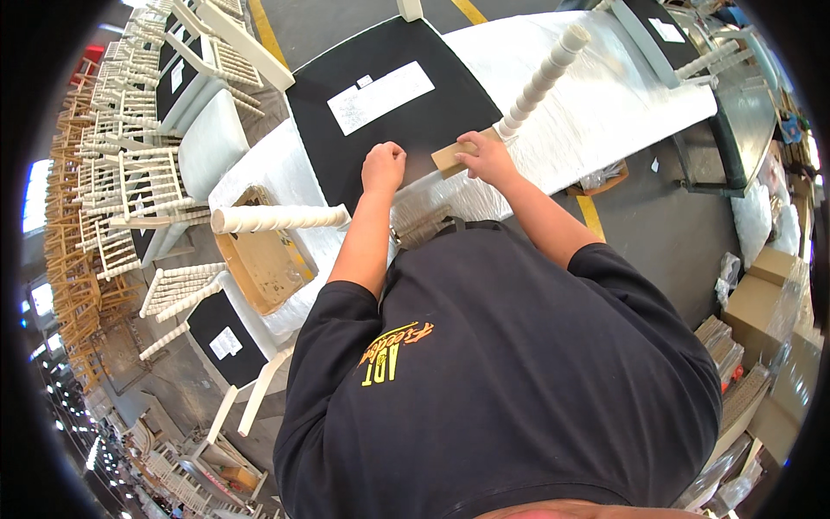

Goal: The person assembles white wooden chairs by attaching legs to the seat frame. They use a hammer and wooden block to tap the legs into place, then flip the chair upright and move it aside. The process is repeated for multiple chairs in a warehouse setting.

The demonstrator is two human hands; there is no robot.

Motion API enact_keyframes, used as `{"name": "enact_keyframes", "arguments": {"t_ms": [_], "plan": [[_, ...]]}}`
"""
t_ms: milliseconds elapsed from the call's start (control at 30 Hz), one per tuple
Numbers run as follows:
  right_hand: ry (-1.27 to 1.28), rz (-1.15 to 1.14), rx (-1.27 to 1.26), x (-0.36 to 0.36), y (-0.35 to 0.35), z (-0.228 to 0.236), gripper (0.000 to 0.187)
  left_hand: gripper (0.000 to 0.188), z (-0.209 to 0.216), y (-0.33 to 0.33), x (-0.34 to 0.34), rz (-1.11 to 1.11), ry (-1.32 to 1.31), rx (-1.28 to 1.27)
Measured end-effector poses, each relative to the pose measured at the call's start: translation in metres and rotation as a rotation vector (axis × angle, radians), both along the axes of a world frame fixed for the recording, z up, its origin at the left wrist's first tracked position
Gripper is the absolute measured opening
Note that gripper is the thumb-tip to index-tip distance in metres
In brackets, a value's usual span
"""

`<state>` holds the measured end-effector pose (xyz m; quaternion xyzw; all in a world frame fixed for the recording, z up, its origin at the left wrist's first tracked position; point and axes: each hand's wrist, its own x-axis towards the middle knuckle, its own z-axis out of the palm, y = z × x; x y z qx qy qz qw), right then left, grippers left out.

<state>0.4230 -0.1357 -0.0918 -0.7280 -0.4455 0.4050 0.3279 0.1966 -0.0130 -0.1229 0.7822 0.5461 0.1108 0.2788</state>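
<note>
An upturned chair lies before me, its seat underside covered in black cloth (pixel 389 52) with a white paper label (pixel 380 97). Cream spiral-turned legs (pixel 543 80) rise at its right and lower left. Over the near edge of the seat, my left hand (pixel 383 169) is closed with its fingers curled in; what it grips, if anything, is hidden. To the right, my right hand (pixel 486 161) pinches a flat tan strip (pixel 451 159) that looks like cardboard, held at the seat's near edge beside the right leg's base.
Under the chair is a table wrapped in clear plastic film (pixel 596 95). An open cardboard box (pixel 264 259) sits at the left. Another upturned chair (pixel 226 333) stands lower left, and many stacked cream chairs (pixel 130 173) fill the far left. Cardboard cartons (pixel 761 294) are piled at right.
</note>
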Motion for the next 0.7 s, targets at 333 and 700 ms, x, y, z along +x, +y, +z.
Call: {"name": "enact_keyframes", "arguments": {"t_ms": [333, 700], "plan": [[-0.046, 0.091, -0.036, 0.006, -0.002, 0.003, 0.043, 0.022, 0.008, -0.015, -0.049, 0.052, -0.235, -0.016], [-0.36, 0.142, 0.084, -0.002, -0.018, -0.019, 0.052, 0.021, 0.013, -0.038, -0.045, -0.079, -0.112, 0.096]]}}
